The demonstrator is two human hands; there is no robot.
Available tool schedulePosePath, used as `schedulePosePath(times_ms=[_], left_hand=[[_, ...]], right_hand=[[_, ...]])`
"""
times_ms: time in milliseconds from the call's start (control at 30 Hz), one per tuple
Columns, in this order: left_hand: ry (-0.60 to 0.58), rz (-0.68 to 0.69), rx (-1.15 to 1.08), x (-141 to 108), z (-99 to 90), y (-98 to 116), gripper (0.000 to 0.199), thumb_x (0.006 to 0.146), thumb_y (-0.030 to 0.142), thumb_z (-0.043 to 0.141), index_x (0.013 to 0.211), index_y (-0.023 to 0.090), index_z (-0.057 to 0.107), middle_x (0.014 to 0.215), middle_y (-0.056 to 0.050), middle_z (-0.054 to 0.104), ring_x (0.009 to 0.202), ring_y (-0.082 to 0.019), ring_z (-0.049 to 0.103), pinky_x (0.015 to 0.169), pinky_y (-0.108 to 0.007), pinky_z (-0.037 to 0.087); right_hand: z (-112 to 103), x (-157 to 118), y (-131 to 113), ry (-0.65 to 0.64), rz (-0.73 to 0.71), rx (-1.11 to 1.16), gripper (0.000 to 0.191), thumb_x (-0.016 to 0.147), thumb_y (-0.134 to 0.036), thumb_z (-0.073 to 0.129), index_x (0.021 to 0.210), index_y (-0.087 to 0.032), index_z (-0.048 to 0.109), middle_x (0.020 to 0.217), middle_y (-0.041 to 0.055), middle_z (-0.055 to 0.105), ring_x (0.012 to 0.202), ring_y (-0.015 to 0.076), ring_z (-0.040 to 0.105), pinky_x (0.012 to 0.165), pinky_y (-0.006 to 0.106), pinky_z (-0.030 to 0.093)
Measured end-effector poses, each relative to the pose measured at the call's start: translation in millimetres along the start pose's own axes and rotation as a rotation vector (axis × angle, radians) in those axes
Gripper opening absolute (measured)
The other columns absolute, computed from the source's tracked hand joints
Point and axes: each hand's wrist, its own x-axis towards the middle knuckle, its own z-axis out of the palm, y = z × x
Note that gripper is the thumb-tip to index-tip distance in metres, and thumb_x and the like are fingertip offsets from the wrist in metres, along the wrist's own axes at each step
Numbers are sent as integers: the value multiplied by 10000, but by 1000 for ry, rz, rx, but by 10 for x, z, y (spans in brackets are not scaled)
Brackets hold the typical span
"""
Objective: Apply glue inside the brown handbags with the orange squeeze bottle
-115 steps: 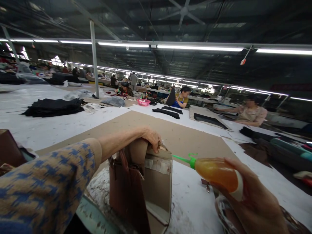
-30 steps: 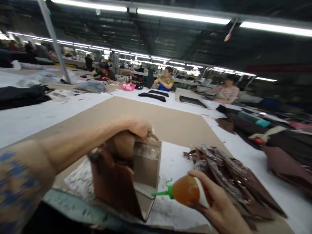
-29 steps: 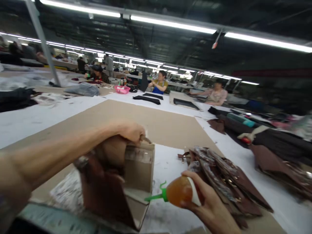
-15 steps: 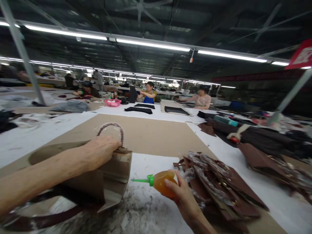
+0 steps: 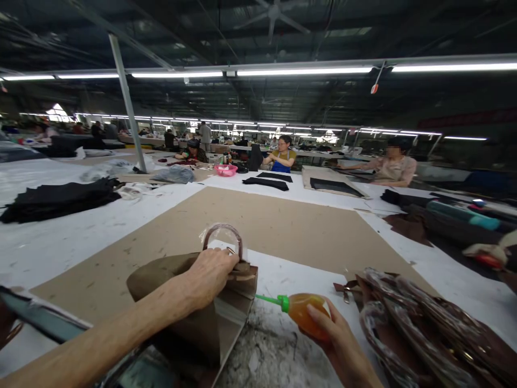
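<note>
The person's left hand (image 5: 214, 272) is clamping the handbag's (image 5: 202, 337) top edge by its handle (image 5: 240, 245), centre foreground; now turned from a second ago, the bag is presenting its side to the green nozzle (image 5: 270, 299), contact unclear, of the amber squeeze bottle (image 5: 304, 312) the right hand (image 5: 334, 330) is gripping.

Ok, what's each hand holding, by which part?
Left hand: brown fabric bag, top edge near curved handle. Right hand: amber plastic squeeze bottle, by its rounded body.

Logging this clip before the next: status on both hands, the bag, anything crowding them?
Left hand gripping bag near the handle. Right hand holding amber bottle, green nozzle at bag's edge, contact unclear. Brown pile beside right hand.
</note>
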Motion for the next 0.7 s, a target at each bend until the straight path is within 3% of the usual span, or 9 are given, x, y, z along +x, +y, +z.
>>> schedulePosePath(times_ms=[333, 500, 700], left_hand=[[-27, 9, -62, 51, -158, -39, 164, 788, 182, 485, 898, 164, 604, 918, -97, 624, 826, -251, 603, 663, -328, 439], [-44, 3, -47, 101, -124, -53, 179, 798, 220, 499, 921, 162, 615, 908, -106, 638, 846, -262, 602, 686, -341, 440], [-55, 29, -23, 112, -99, -70, 177, 789, 217, 500, 910, 152, 611, 918, -106, 642, 848, -247, 593, 704, -340, 446]], right_hand=[[53, 36, 37, 35, -38, -31, 495, 654, -497, 716, 1013, -193, 561, 991, 75, 625, 912, 273, 574, 711, 340, 484], [21, 41, -9, -2, -106, -129, 446, 713, -475, 684, 1016, -178, 549, 968, 82, 613, 886, 270, 568, 710, 354, 484], [-93, 156, 15, 31, -130, -246, 539, 701, -474, 703, 1109, -202, 481, 994, 60, 594, 908, 266, 548, 736, 364, 475]])
